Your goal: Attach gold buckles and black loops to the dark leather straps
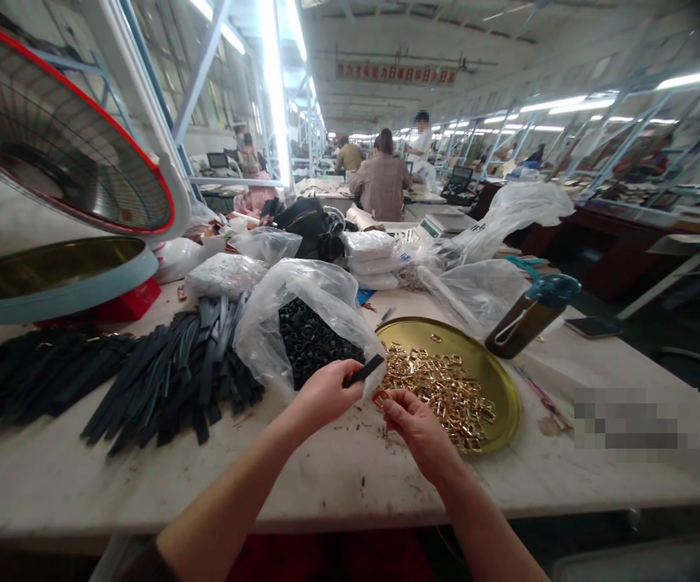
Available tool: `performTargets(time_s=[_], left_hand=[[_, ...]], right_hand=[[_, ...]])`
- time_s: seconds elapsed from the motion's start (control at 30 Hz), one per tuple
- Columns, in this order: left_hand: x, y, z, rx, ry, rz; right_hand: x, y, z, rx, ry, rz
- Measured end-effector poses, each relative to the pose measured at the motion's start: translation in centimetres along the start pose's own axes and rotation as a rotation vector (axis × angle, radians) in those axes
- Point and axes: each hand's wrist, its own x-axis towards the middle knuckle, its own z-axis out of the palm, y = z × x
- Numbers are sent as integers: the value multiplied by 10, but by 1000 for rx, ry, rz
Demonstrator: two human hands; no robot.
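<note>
My left hand (326, 394) is closed on a black strap (367, 369), whose free end points up to the right. Between the thumb and fingers of my right hand (414, 420) is a small buckle (380, 398), reddish where it catches the light. The two hands are close together but apart. Behind the left one, an open clear plastic bag (259, 323) holds many small black loops (310, 335). A round gold tray (511, 404) heaped with gold metal buckles (440, 388) lies beyond the right one.
Bundles of black straps (174, 372) lie at the left, below a fan (65, 121) and a large round pan (65, 279). A bottle (529, 315), scissors (544, 398) and a phone (593, 326) are on the right. Plastic bags line the back; several people sit or stand farther off.
</note>
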Motion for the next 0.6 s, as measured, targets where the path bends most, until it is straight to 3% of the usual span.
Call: performTargets(time_s=[0.13, 0.3, 0.4, 0.5, 0.6], left_hand=[[9, 0, 7, -78, -15, -3], [15, 13, 12, -217, -42, 50], [1, 12, 15, -150, -77, 36], [-22, 0, 20, 21, -128, -29], [-43, -13, 29, 53, -147, -127]], right_hand=[[-3, 3, 0, 17, -30, 57], [-4, 6, -2, 239, -102, 204], [-3, 6, -6, 331, -55, 164], [-4, 3, -6, 351, -10, 139], [-7, 4, 3, 368, 9, 143]])
